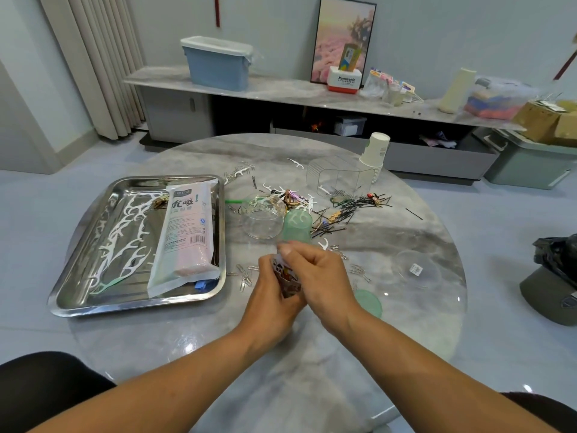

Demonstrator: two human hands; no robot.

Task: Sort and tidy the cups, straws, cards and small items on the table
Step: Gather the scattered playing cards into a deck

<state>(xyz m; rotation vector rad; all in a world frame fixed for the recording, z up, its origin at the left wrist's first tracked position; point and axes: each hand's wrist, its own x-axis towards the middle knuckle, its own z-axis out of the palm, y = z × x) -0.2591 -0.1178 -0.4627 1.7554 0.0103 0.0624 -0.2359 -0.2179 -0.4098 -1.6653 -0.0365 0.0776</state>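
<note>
My left hand and my right hand meet over the middle of the round marble table, both gripping a small stack of playing cards between them. Just beyond the hands stand a green plastic cup and a clear plastic cup. A steel tray on the left holds a sealed packet of straws and white floss picks. A stack of paper cups stands at the far right.
Bobby pins, paper clips and loose floss picks litter the tabletop. A clear box sits by the paper cups. A green lid and a clear lid lie to the right. A cabinet runs behind the table.
</note>
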